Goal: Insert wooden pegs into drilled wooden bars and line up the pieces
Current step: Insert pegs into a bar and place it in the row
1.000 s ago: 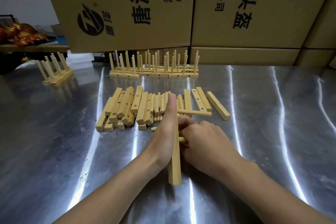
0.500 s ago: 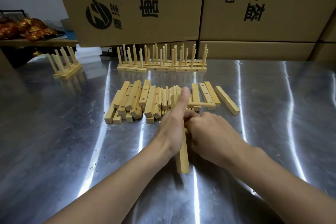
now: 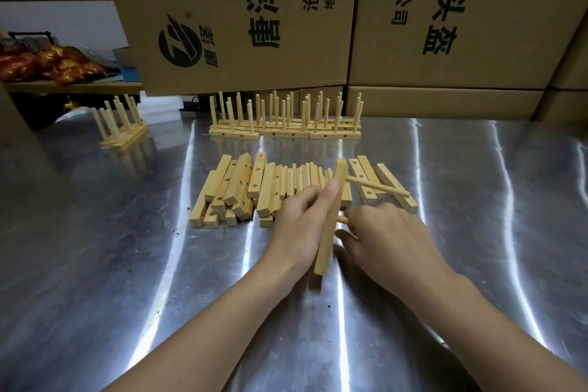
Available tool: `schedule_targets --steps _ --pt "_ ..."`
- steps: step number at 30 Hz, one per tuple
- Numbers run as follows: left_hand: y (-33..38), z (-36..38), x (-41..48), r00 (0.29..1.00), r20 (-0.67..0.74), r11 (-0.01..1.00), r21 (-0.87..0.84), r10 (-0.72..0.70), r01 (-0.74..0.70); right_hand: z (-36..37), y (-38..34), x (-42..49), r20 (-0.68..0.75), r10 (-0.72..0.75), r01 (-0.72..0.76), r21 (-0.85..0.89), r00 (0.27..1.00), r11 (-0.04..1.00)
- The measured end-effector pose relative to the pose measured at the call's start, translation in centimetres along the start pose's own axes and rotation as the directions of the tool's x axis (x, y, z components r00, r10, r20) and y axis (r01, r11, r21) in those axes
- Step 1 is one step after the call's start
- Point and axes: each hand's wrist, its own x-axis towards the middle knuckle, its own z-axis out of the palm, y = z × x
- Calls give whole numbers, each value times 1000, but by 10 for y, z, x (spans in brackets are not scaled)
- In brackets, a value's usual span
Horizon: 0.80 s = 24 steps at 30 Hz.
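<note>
I've got the held bar btwn L hand and R hand, w/ a second peg running from it into R hand. The loose bar pile lies on the table just beyond L hand, and the pegged row is further back. The boxes are behind that, and a smaller pegged set sits far left.

Two bare hands: left hand near centre, right hand beside it toward 3 o'clock. Left forearm at 7 o'clock, right forearm at 5 o'clock, both uncovered to frame edge. Short plain nail on uppermost left digit.
</note>
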Motion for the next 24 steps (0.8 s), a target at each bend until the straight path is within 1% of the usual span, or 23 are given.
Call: schedule_targets --steps 2,4,7,9,11,14,16,20,24 --pt "-2 0 2 996 -42 994 81 81 -78 -1 6 3 1 6 -6 33 1000 999" --pt "-4 0 4 991 -87 991 99 102 -93 -6 9 3 -39 9 -5 117 999 993" --pt "-7 -3 7 988 -154 999 50 23 -16 -14 16 1 -169 25 18 249 985 968" --pt "-8 -7 10 982 -185 1000 5 -25 27 -17 20 1 -216 29 51 355 976 933" --pt "-9 -7 11 982 -184 999 -29 -43 38 -16 21 2 -218 -3 98 425 976 900" --pt "-6 -7 9 982 -172 991 -124 -72 51 -11 19 3 -184 -34 124 503 982 855" --pt "-5 -8 9 982 -180 995 -97 -54 36 -8 20 3 -174 -38 130 556 984 821" --pt "-6 -11 7 973 -229 999 -15 34 -38 -4 18 1 -176 -48 149 625 983 766" --pt "-7 -11 9 968 -244 997 50 63 -52 -3 11 3 -211 -50 175 626 976 760"
